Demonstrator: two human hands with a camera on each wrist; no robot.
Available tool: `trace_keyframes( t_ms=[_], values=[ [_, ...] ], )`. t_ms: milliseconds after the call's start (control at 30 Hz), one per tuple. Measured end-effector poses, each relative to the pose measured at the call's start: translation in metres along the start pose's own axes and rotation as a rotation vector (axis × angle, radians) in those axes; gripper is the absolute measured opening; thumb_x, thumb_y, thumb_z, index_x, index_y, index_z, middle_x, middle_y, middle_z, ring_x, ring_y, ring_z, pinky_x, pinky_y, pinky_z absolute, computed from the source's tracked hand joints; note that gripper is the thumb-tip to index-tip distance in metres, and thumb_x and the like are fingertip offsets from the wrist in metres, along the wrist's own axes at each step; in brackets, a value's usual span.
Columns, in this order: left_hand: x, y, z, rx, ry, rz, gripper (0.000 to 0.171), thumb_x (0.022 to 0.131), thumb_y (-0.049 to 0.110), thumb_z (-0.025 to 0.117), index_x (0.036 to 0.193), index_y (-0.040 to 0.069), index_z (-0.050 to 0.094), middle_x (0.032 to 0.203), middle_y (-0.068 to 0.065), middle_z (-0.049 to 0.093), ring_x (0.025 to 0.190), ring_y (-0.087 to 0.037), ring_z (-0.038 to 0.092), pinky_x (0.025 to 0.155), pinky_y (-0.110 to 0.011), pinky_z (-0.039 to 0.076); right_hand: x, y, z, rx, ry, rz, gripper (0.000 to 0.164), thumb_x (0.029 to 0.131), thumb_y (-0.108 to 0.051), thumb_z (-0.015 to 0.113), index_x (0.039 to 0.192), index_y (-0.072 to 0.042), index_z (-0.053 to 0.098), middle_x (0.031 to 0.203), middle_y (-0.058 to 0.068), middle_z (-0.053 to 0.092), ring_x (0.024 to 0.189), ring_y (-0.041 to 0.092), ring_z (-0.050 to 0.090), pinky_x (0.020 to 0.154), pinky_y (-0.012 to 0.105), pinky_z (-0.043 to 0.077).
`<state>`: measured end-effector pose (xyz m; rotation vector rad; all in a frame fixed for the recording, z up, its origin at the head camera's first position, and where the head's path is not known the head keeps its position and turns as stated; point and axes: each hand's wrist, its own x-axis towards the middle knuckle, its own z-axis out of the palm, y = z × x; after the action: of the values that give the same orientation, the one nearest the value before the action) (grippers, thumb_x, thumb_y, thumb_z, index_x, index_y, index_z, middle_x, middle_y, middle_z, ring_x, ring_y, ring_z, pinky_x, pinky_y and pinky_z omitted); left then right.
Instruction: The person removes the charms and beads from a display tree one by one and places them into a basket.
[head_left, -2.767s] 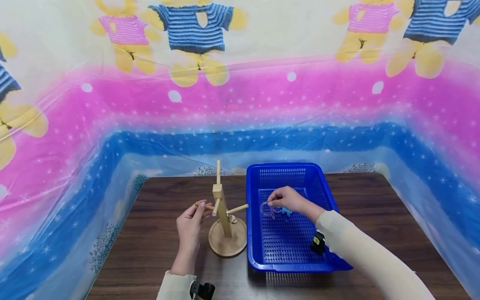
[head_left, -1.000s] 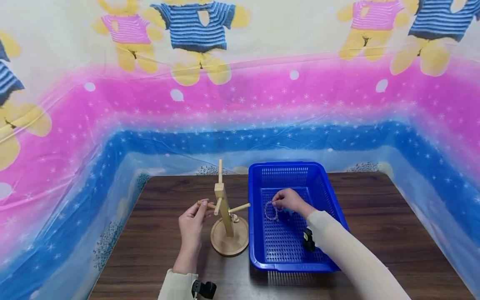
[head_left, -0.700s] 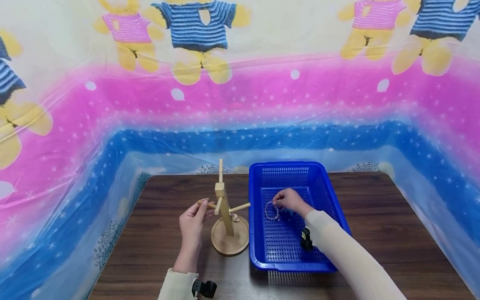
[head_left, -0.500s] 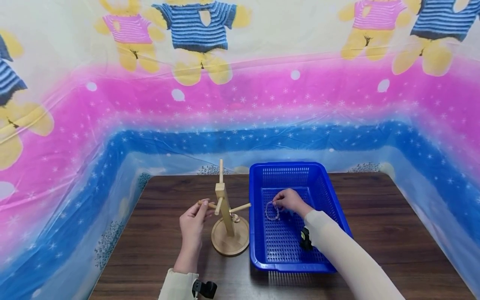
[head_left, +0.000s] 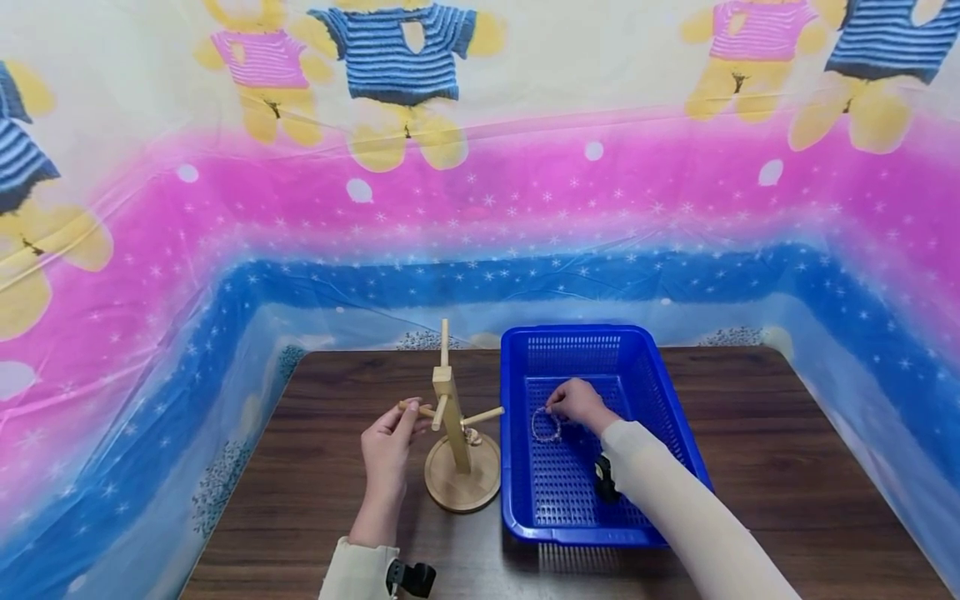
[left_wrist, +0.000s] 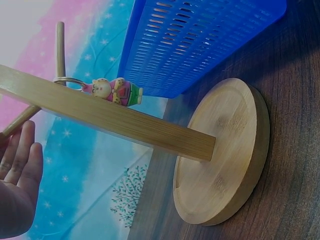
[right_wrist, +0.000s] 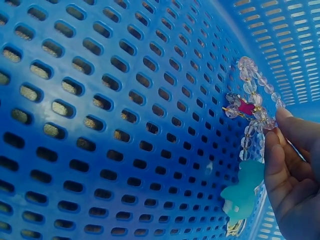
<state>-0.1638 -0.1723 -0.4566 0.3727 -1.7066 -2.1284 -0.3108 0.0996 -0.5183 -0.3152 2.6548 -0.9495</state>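
Bracelet point(right_wrist: 258, 100) of clear beads sits inside the basket point(head_left: 581, 533), pinched between the thumb and fingers of my right hand point(head_left: 576, 402), clearly the nearer hand. Its loop hangs to the left of those fingers, on the side toward the stand point(head_left: 454, 433), long axis roughly up and down; whether its low edge touches the basket's floor, I can't tell. A teal charm point(right_wrist: 245, 187) lies just below my fingers, perhaps joined to it. Beside the basket on the tabletop point(head_left: 772, 450), the stand is steadied by my left hand point(head_left: 385, 446), whose fingers pinch a peg point(left_wrist: 22, 119) pointing left, away from the bracelet. The right peg point(head_left: 487, 414), where a figurine point(left_wrist: 116, 91) hangs, reaches toward the basket.
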Motion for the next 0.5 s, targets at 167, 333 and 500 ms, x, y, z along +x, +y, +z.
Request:
trace_keyframes(
  t_ms=[167,333,500],
  values=[
    [0.0008,-0.0005,0.0000,0.000,0.001,-0.003,0.026,0.101,0.004,0.061,0.114,-0.018,0.066,0.076,0.013,0.076,0.065,0.001,0.072,0.066,-0.014,0.062,0.0021,0.0007,0.0014,-0.020,0.002,-0.004,0.013,0.095,-0.008,0.069,0.100,-0.002,0.080,0.084,0.010,0.078,0.063,0.012,0.063,0.060,0.029,0.056],
    [0.0002,-0.0006,-0.0003,-0.001,-0.003,-0.003,0.028,0.101,0.005,0.062,0.115,-0.020,0.064,0.078,0.010,0.077,0.066,-0.001,0.073,0.069,-0.017,0.063,0.0035,0.0002,0.0031,-0.057,0.007,-0.016,0.013,0.095,-0.007,0.070,0.095,-0.002,0.081,0.080,0.010,0.077,0.059,0.011,0.060,0.060,0.028,0.055],
    [0.0000,-0.0007,-0.0004,-0.003,-0.003,-0.007,0.031,0.101,0.005,0.062,0.117,-0.021,0.063,0.078,0.010,0.077,0.066,-0.001,0.073,0.070,-0.018,0.064,0.0032,-0.0021,0.0046,-0.087,0.011,-0.021,0.012,0.093,-0.006,0.070,0.090,-0.002,0.080,0.083,0.011,0.078,0.060,0.012,0.062,0.060,0.028,0.055]
  ],
)
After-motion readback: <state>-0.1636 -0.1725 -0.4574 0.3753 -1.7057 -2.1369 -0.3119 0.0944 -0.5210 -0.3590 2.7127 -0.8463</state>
